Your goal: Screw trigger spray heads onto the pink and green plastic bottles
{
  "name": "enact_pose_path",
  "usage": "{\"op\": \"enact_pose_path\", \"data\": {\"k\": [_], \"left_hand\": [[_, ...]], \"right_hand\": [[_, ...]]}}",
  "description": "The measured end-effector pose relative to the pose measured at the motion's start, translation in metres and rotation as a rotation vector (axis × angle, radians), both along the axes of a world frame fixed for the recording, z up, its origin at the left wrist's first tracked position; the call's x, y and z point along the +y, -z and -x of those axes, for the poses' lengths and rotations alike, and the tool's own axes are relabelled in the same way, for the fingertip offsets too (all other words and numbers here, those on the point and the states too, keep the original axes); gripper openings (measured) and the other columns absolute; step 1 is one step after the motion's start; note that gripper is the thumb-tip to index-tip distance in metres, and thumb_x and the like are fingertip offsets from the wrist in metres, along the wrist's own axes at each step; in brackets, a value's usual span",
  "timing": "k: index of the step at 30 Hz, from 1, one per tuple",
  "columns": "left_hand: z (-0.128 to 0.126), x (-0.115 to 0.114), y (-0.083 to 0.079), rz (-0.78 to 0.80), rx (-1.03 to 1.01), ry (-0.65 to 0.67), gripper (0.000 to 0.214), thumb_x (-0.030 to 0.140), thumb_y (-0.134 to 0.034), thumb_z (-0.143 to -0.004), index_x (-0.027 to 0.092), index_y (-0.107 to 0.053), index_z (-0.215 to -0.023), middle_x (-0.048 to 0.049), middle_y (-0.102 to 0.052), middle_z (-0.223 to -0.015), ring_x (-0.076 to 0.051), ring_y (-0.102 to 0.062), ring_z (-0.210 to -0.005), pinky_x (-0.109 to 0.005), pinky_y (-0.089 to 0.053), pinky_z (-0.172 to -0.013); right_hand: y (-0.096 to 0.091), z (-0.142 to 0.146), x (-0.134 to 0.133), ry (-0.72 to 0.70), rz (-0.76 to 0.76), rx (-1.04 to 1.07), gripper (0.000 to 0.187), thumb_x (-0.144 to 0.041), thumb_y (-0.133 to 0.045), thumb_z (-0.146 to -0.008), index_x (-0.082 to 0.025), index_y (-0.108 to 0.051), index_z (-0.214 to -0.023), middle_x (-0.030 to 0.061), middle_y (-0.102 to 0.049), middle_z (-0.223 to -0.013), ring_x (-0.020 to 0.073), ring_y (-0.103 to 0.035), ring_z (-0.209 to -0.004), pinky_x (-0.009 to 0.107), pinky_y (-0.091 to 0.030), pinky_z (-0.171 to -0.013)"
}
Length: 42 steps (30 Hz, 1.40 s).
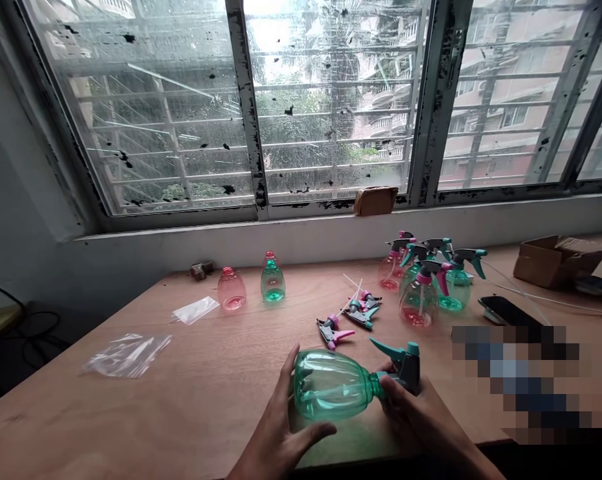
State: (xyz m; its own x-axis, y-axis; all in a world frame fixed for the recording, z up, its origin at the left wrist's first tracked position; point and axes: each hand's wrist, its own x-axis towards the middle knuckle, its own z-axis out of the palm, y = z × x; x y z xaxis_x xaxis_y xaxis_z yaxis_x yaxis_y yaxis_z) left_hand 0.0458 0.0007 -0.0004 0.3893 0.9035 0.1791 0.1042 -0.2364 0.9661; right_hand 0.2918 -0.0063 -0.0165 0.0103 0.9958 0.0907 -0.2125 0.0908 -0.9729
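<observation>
A green see-through spray bottle (331, 385) lies on its side near the front of the wooden table (221, 373). My left hand (278, 433) cups its round base, fingers wrapped round it. My right hand (411, 413) grips the neck, where a grey and teal trigger head (403, 363) sits. Loose trigger heads with pink and teal parts (351, 317) lie just beyond the bottle. Further back stand a pink bottle (231, 289) and a green bottle (273, 280), both without heads.
Several finished pink and green spray bottles (428, 280) cluster at the back right. Two clear plastic bags (128, 353) lie at the left. A phone (508, 312), a cardboard box (555, 260) and a white cable sit at the right. A dirty window runs behind.
</observation>
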Motion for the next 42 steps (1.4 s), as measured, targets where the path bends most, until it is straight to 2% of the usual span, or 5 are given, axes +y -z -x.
{"op": "enact_pose_path", "data": {"k": [11,17,27,34,42], "left_hand": [[-0.001,-0.007,-0.008,0.025,-0.035,-0.050,0.084,0.055,-0.060,-0.089,0.023,-0.019,-0.156,-0.0122,-0.023,-0.165,-0.032,-0.019,-0.152,-0.048,-0.019,-0.124],[-0.003,-0.006,-0.008,0.104,-0.151,-0.009,0.099,0.047,-0.076,-0.080,0.023,-0.015,-0.155,-0.0153,-0.028,-0.163,-0.034,-0.029,-0.148,-0.047,-0.028,-0.121],[0.000,0.001,0.002,-0.103,-0.005,-0.041,0.091,0.032,-0.075,-0.083,0.033,-0.019,-0.154,-0.0074,-0.034,-0.161,-0.032,-0.028,-0.149,-0.049,-0.017,-0.124],[0.001,0.000,0.000,0.118,-0.196,-0.028,0.088,0.042,-0.080,-0.078,0.030,-0.028,-0.147,-0.0147,-0.036,-0.153,-0.035,-0.052,-0.133,-0.047,-0.047,-0.108],[-0.003,-0.002,0.002,-0.001,-0.130,0.003,0.101,0.039,-0.085,-0.072,0.033,-0.022,-0.151,-0.0114,-0.042,-0.155,-0.034,-0.042,-0.141,-0.048,-0.032,-0.119]], "right_hand": [[0.000,0.002,0.002,-0.013,0.075,0.136,0.047,-0.052,-0.085,-0.068,-0.018,-0.061,-0.091,-0.0049,-0.063,-0.049,0.0080,-0.045,-0.039,0.019,-0.032,-0.039],[0.000,0.000,0.003,-0.003,0.016,0.101,0.049,-0.049,-0.087,-0.066,-0.019,-0.059,-0.092,-0.0059,-0.063,-0.049,0.0114,-0.051,-0.040,0.023,-0.037,-0.040],[-0.003,0.000,0.002,-0.034,0.025,0.066,0.042,-0.045,-0.086,-0.068,-0.017,-0.061,-0.086,-0.0028,-0.066,-0.053,0.0118,-0.053,-0.042,0.023,-0.039,-0.042],[-0.004,0.000,0.001,-0.025,-0.003,0.039,0.039,-0.046,-0.086,-0.068,-0.018,-0.062,-0.082,0.0003,-0.071,-0.057,0.0154,-0.058,-0.044,0.028,-0.046,-0.045],[-0.004,0.001,0.002,0.018,0.009,0.098,0.042,-0.047,-0.087,-0.064,-0.019,-0.060,-0.078,-0.0009,-0.070,-0.051,0.0155,-0.058,-0.040,0.026,-0.042,-0.040]]}}
